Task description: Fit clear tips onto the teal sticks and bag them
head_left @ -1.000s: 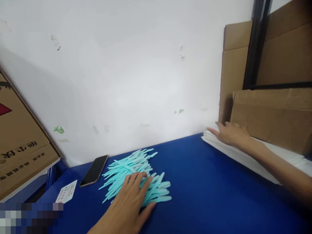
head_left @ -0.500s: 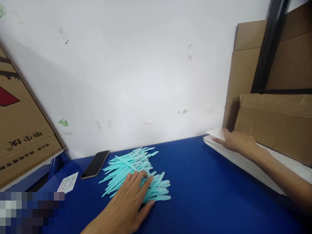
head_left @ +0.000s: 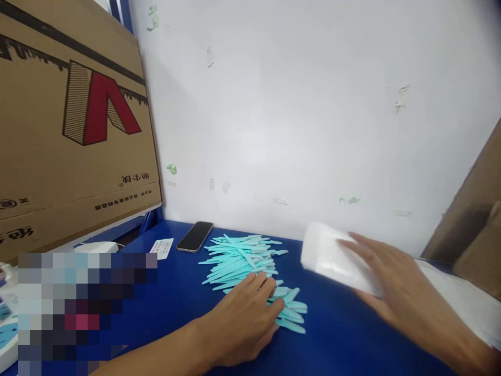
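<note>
Thin turquoise sticks with tapered ends lie in a loose pile on the blue tabletop. At the pile's near right edge my left hand has its fingers curled round a bunch of them, whose broad ends stick out to the right. Farther right, my right hand grips a white, slightly shiny packet, thumb and fingers on opposite sides. The packet is raised and blurred by motion, so I cannot tell what it contains.
A black phone and a white card lie left of the pile. A large printed carton stands at left. White sheets and brown cardboard are at right. A white wall closes off the back.
My view has swung left. My right hand has come away from the white stack by the cardboard with the white packet in its grip. My left hand's fingers have closed more on the sticks.
</note>
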Available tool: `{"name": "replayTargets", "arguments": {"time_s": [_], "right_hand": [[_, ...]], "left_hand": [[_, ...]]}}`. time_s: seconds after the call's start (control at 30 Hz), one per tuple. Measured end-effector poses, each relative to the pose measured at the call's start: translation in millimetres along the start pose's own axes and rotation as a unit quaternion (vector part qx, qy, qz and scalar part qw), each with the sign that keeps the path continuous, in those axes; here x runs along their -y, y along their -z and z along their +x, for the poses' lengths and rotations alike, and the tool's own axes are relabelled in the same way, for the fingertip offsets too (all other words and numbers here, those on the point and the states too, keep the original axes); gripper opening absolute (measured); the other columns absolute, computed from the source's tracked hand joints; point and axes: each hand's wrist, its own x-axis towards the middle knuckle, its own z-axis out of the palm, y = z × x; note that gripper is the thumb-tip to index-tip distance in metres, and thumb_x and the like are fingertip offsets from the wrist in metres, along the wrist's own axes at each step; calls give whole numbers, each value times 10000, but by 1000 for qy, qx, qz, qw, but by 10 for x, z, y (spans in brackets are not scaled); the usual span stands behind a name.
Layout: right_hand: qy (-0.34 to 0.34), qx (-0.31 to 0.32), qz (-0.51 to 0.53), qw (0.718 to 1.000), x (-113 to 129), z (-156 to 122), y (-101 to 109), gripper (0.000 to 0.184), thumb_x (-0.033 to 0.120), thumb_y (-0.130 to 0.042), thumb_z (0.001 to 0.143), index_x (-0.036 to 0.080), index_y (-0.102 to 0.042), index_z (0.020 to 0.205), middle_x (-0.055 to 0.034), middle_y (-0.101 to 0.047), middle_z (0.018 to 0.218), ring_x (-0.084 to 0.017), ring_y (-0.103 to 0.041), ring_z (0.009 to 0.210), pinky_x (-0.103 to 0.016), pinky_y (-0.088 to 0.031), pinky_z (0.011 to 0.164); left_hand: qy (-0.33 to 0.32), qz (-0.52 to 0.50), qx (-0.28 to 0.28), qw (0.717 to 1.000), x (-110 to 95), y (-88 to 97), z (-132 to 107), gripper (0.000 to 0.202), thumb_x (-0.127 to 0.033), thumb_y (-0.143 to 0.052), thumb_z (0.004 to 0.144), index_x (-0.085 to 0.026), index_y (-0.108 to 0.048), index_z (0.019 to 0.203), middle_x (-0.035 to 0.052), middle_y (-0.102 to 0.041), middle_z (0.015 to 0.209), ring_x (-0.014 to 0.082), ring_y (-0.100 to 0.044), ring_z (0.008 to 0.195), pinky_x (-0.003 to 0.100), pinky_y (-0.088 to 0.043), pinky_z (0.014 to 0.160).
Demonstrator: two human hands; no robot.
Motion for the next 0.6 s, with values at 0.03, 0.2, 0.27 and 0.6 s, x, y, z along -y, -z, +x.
{"name": "replayTargets", "arguments": {"time_s": [0.03,0.2,0.27,0.6], "right_hand": [[12,10,5,1000,87,-15,-19,709,372,-614,837,349,-360,1498,-94,-467,1514,-379,-503,1285,-593,-394,1066],[64,35,19,997,312,-43,-23,765,222,-649,808,333,-365,1510,-89,-425,1547,-368,-440,1340,-613,-347,1097],[80,29,18,996,318,-38,-4,722,199,-641,826,286,-392,1498,-122,-421,1539,-368,-436,1331,-603,-368,1076],[129,-90,-20,987,224,6,93,606,180,-633,862,182,-444,1438,-217,-491,1405,-390,-491,1196,-590,-409,974]], "left_hand": [[-2,1,-1,1000,1,-5,0,213,-335,-554,986,-184,-590,1131,115,-609,1126,300,-560,1115,425,-460,973],[-3,-4,3,1000,22,-54,27,183,-316,-557,986,-186,-596,1109,91,-638,1032,288,-586,1037,418,-467,917],[-1,-5,3,1000,32,-82,37,161,-311,-540,998,-186,-605,1077,79,-648,1003,284,-590,1002,424,-471,897],[0,3,1,1000,41,-141,31,141,-272,-530,1000,-177,-633,977,82,-645,959,278,-590,964,415,-464,873]]}}
